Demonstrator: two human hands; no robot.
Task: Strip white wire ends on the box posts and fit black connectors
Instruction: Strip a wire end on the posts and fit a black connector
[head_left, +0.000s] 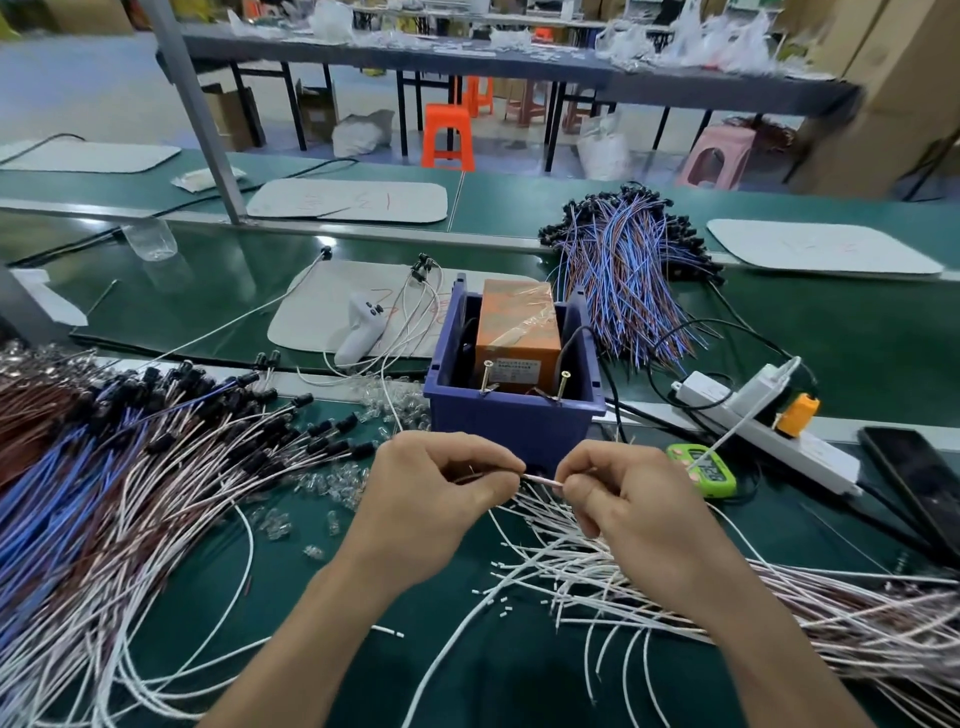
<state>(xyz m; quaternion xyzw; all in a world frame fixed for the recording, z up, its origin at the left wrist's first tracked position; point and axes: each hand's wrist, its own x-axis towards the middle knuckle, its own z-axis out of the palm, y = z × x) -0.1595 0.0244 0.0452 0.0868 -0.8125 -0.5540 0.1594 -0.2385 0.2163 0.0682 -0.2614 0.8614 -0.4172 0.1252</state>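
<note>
Left hand — fingers curled, thumb and forefinger pinching a white wire; right hand — curled the same way, pinching the same wire just to the right; the two hands close together, a short stretch of the wire showing between them, held just in front of the blue box and above the green bench top; two upright screw posts at the box's near rim, one left and one right, the held wire clear of both; orange block wrapped in clear film, standing inside the box; loose white wires fanned on the bench under and right of the right hand; pile of wires tipped with black connectors at left, with white, blue and brown strands mixed; small clear parts scattered beside that pile, too small to identify; bundle of blue and brown wires behind the box; white power strip, green timer and dark phone at right; white handheld controller lying on a pale mat left of the box
</note>
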